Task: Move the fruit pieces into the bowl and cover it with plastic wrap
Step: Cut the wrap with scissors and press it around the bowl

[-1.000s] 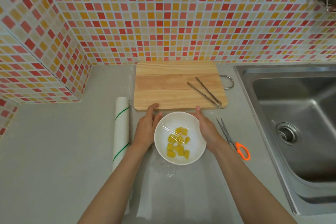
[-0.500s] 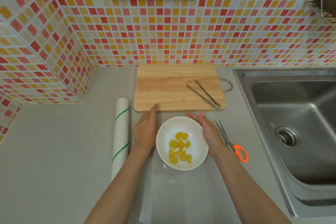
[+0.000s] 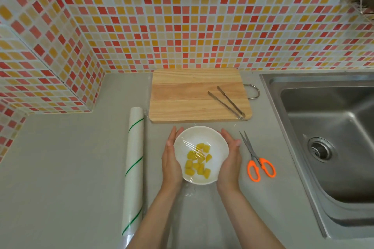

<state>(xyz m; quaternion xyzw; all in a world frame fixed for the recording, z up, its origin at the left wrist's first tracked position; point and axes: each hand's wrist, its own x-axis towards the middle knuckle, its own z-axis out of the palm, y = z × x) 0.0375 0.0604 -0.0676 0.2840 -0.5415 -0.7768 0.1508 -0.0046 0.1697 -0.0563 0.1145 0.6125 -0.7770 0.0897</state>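
A white bowl stands on the grey counter just in front of the cutting board. Several yellow fruit pieces lie in it under a stretched sheet of clear plastic wrap, whose loose end trails toward me on the counter. My left hand presses flat against the bowl's left side with straight fingers. My right hand cups the bowl's right side, fingers lightly bent along the rim. The roll of plastic wrap lies to the left of the bowl.
A wooden cutting board lies behind the bowl with metal tongs on its right part. Orange-handled scissors lie right of the bowl. A steel sink fills the right side. Tiled walls stand behind and at left.
Both hands slid from the bowl's far rim down along its sides toward me, smoothing the wrap. The bowl stays in place.
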